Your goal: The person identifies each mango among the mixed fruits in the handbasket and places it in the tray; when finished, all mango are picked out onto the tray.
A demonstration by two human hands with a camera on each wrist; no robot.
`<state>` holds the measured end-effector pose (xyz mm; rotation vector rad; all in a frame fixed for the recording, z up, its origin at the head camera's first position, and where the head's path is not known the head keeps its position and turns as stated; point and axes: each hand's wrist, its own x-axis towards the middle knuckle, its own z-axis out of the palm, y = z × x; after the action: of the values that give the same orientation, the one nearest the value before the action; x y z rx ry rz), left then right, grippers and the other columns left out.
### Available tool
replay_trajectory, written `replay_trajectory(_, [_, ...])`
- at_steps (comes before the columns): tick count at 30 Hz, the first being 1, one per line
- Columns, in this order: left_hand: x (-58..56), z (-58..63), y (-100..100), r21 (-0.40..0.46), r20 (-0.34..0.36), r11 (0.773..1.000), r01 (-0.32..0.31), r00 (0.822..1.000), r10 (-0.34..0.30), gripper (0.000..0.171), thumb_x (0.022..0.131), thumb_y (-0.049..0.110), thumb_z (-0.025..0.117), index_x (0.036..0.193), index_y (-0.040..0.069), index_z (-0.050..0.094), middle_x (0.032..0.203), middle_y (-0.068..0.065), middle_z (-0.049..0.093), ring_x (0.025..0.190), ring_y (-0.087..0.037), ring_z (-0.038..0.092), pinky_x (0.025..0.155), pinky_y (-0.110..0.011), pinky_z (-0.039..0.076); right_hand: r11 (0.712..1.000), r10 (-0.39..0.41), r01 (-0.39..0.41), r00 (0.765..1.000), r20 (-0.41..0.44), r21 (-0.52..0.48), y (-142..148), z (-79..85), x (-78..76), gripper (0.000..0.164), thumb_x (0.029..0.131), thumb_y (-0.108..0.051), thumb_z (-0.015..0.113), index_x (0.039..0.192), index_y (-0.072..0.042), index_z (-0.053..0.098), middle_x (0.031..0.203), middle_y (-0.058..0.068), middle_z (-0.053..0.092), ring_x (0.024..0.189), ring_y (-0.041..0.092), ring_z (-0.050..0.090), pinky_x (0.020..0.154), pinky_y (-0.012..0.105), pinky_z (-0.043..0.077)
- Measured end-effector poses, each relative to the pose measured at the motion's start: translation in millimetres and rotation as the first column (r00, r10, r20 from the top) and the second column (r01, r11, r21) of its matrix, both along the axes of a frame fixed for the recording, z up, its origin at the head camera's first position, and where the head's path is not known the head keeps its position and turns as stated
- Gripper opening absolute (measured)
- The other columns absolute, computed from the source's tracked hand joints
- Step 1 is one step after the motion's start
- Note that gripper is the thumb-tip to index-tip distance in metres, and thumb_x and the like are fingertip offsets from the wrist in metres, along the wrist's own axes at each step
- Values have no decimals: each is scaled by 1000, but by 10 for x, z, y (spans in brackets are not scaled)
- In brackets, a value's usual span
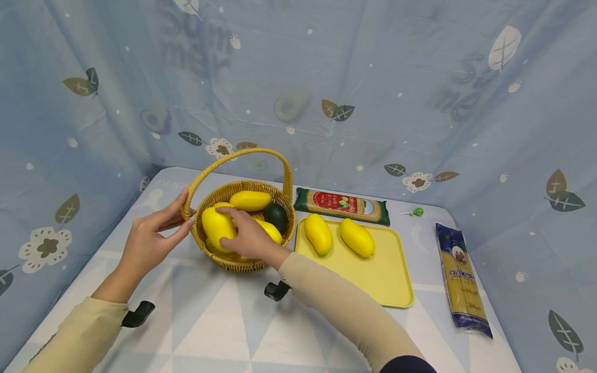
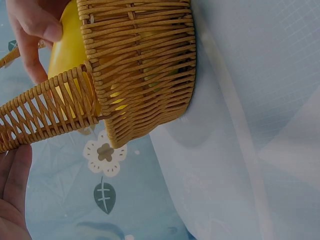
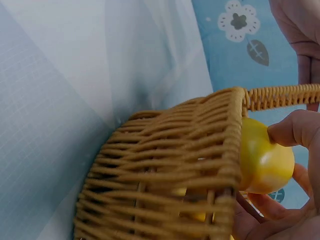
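Note:
A wicker basket [image 1: 242,265] with a tall arched handle [image 1: 255,150] stands at the left of the table. My left hand [image 1: 148,239] pinches the foot of the handle between thumb and fingers. Over the basket's left side, my right hand [image 1: 249,235] grips a large yellow mango [image 1: 216,226], thumb in front and fingers over the top. In the right wrist view this mango [image 3: 265,160] bulges above the rim. Around it in the basket lie another yellow mango [image 1: 250,200], a dark green fruit [image 1: 276,216] and more yellow fruit [image 1: 270,231], partly hidden by my right hand.
Right of the basket, a yellow tray [image 1: 387,285] bears two mangoes [image 1: 318,234]. Behind it lies a green and red pasta packet [image 1: 342,206]. A green lollipop [image 1: 416,212] and a blue and yellow pasta packet [image 1: 462,280] are farther right. Patterned curtains [image 1: 298,77] hang behind.

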<state>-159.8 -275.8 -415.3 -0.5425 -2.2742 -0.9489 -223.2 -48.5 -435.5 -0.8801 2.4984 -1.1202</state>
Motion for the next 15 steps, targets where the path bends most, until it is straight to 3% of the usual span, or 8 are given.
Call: replay_trajectory(15, [8, -5, 10, 16, -5, 1000, 6, 1000, -6, 89, 71, -18, 83, 149, 12, 54, 108, -14, 76, 100, 17, 60, 82, -5, 50, 994, -27, 36, 996, 84, -106, 490, 104, 4, 71, 95, -19, 69, 156, -33, 36, 156, 2, 41, 121, 19, 56, 97, 28, 53])
